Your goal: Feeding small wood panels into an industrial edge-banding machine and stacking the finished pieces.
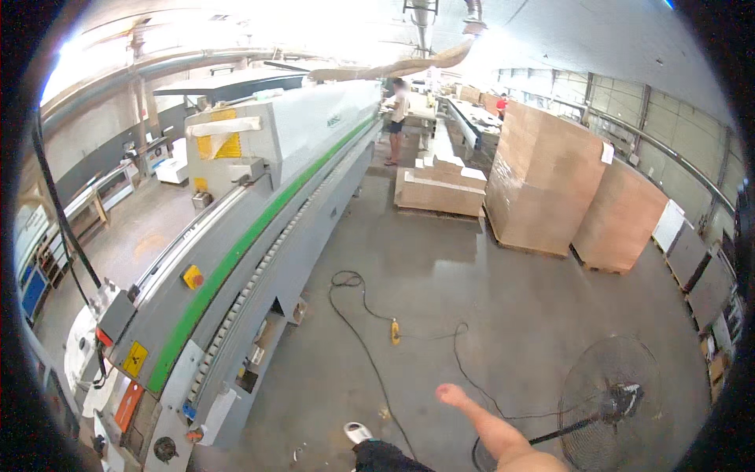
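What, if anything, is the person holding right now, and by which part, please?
Nothing is held: the right hand is closed and empty above the concrete floor; the left hand is out of view.

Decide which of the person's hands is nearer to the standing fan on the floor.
Right. The right hand is a closed fist above the floor, left of the standing fan and apart from it. The left hand is out of view, so only the right can be placed.

We see a long grey-and-green woodworking machine (259, 212), wrapped brown pallet stacks (543, 181), and a black cable (370, 315) across the concrete floor (472, 291).
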Motion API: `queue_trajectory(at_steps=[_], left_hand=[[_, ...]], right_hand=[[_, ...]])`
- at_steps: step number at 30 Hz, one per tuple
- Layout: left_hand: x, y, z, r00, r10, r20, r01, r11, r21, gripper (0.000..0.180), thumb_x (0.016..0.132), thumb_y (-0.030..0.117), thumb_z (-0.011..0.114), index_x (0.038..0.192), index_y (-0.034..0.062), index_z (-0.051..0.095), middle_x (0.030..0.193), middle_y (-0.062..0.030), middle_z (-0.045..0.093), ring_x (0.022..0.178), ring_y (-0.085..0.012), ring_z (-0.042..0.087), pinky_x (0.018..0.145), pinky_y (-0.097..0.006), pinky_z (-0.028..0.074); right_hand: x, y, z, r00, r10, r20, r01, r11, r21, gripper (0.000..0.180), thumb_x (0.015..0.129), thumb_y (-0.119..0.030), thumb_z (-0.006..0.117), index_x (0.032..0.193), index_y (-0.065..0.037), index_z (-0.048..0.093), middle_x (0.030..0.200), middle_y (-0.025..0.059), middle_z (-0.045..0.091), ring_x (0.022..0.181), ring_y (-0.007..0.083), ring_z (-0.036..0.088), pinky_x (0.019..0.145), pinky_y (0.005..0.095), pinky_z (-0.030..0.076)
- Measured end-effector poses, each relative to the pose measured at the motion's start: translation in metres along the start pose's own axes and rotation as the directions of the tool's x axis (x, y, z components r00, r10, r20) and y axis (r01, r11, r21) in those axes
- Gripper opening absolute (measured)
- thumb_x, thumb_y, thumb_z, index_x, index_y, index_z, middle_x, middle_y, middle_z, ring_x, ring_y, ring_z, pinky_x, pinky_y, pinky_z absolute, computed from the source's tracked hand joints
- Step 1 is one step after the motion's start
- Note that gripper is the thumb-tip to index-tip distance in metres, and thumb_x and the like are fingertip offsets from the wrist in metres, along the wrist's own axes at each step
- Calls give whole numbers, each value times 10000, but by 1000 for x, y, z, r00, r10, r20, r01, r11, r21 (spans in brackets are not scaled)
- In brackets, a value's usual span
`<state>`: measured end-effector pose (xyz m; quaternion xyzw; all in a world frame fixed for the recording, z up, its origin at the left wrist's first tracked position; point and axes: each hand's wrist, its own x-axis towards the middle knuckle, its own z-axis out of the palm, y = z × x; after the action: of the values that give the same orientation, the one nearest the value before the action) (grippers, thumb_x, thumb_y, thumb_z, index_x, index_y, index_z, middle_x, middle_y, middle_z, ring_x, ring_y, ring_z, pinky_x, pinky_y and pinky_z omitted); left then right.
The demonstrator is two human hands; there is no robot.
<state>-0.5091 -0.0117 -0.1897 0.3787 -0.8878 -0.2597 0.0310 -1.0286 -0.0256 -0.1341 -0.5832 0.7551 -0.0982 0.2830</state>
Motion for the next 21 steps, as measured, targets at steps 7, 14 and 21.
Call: queue_trajectory(at_steps=[7, 14, 21], left_hand=[[37, -64, -76, 988, -34, -147, 30, 999, -31, 313, 811, 312, 609, 975, 60, 695, 918, -161, 680, 840, -295, 643, 760, -424, 504], [-1, -157, -151, 967, -171, -188, 167, 985, -37, 306, 826, 285, 595, 980, 38, 690, 910, -172, 677, 838, -291, 640, 767, -422, 498], [-33, -212, -142, 938, -224, -265, 203, 973, -105, 300, 842, 258, 582, 986, 17, 684, 902, -183, 673, 836, -287, 637, 774, -419, 492]], right_hand=[[43, -16, 189, 709, -403, 578, 633, 727, -268, 286, 835, -340, 557, 914, -99, 691, 834, 105, 702, 740, 275, 674, 633, 435, 556], [108, -110, 289, 741, 139, 657, -344, 919, 194, 289, 860, -335, 551, 923, -77, 665, 735, 73, 660, 658, 240, 639, 568, 433, 515], [227, -326, 212, 877, -105, 469, 99, 994, 39, 309, 822, -332, 555, 956, -81, 676, 886, 147, 694, 754, 290, 659, 711, 400, 521]])
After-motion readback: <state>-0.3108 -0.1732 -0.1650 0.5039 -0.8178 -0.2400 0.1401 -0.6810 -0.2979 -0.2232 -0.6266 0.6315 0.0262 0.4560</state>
